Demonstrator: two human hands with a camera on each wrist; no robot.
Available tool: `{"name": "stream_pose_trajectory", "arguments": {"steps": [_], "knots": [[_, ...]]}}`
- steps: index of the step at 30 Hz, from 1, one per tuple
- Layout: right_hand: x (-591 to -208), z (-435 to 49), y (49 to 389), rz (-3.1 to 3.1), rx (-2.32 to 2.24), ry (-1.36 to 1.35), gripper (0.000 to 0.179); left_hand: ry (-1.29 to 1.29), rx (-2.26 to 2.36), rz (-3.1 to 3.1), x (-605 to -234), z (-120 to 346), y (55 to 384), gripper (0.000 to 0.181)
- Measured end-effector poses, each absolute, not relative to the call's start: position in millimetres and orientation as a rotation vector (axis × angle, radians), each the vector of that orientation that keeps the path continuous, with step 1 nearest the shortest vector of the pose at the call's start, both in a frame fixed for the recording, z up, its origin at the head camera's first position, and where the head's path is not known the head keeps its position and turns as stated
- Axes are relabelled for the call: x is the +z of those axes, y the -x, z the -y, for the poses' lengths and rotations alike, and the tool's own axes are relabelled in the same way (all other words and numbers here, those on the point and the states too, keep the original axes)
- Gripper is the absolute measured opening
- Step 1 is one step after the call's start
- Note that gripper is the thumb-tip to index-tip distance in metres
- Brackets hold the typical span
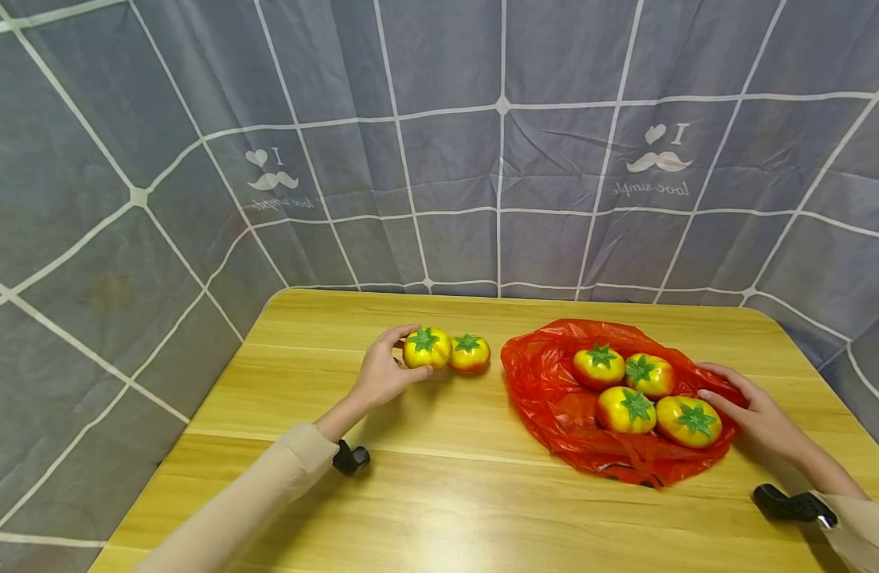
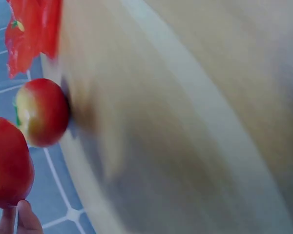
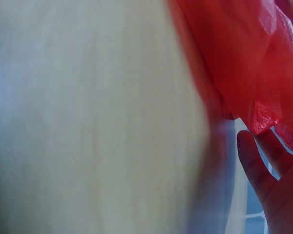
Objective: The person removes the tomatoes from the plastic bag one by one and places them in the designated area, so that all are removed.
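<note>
In the head view, my left hand (image 1: 385, 370) holds a yellow-red tomato (image 1: 427, 348) between thumb and fingers. Close on its right, a second tomato (image 1: 470, 353) sits on the table. Fingertips show below the held tomato (image 2: 9, 163) in the left wrist view. On the right, a red plastic bag (image 1: 547, 406) lies spread, several tomatoes with green star-shaped tops resting on it, among them one at the front (image 1: 689, 422). My right hand (image 1: 758, 410) rests at the bag's right edge, fingers fairly straight and apart; the right wrist view shows fingers (image 3: 254, 163) against the plastic.
The wooden table (image 1: 439, 493) has rounded far corners. A grey curtain with white lines (image 1: 454, 175) hangs behind it and along both sides. Dark straps with devices sit at both wrists, the left one (image 1: 349, 459) just above the tabletop.
</note>
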State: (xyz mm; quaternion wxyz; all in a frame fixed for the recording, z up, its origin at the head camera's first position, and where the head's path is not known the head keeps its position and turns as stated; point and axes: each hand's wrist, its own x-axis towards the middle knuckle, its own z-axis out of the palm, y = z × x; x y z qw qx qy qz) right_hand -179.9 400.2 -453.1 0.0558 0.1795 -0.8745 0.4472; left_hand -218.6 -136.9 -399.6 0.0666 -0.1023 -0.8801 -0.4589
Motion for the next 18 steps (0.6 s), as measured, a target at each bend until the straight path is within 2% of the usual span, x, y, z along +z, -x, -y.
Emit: {"name": "stream_pose_trajectory", "arguments": {"steps": [18], "knots": [[-447, -399, 178, 2.67, 1.39, -0.529, 0.044, 0.277, -1.364, 2.714, -419, 159, 226, 0.067]]}}
